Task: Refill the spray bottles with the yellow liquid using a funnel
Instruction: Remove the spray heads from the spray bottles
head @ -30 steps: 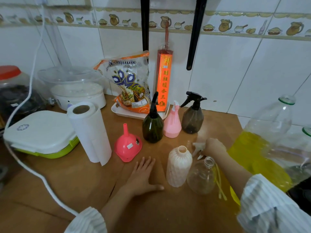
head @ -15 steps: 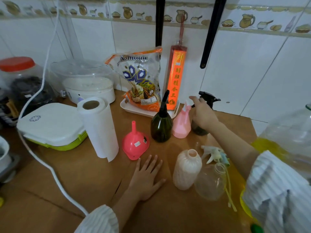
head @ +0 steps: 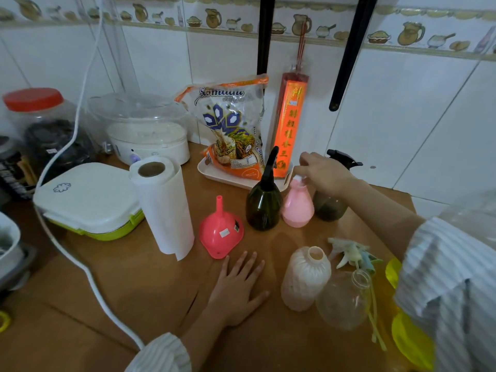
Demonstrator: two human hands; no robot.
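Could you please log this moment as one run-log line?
left hand flat on counter | right hand at pink bottle sprayer | funnel idle

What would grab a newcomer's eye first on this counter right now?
The glowing orange-red incense pack standing against the tiled wall at the back, and the bright pink funnel lying mouth-down mid-counter beside the paper towel roll. Next, the right hand at the top of the pink spray bottle, while the left hand lies flat on the counter.

Pink funnel (head: 220,232) inverted beside bottles (head: 264,205)
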